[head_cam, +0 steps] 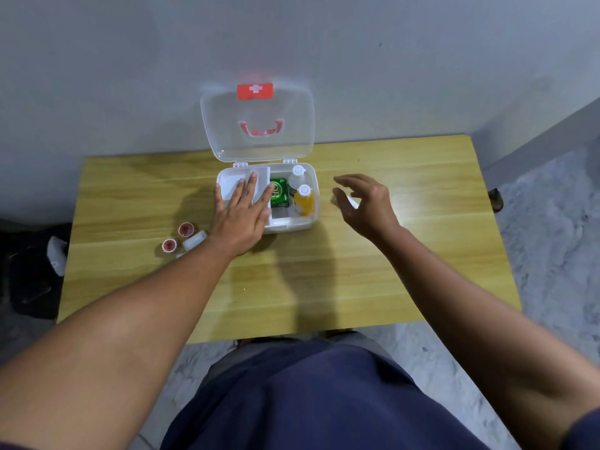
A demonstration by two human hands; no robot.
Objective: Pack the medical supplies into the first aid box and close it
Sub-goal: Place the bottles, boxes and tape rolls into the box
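The clear plastic first aid box [310, 219] sits mid-way along the tabletop's [406, 254] far edge, its lid [227, 125] standing open. Inside are a white tray insert [232, 181], a green carton [278, 193], a clear bottle [297, 177] and a yellow bottle [304, 203]. The left hand [242, 222] lies flat on the tray, fingers straight. The right hand [370, 206] hovers just right of the box, fingers loosely spread, gripping nothing I can make out. 2 red-cored tape rolls [186, 229] and a small white container [194, 240] lie left of the box.

Soft, even indoor light. Faint shadows on desk [422, 254] centre frame. Wide-angle bending at edges. Slight blur on right hand [367, 206].
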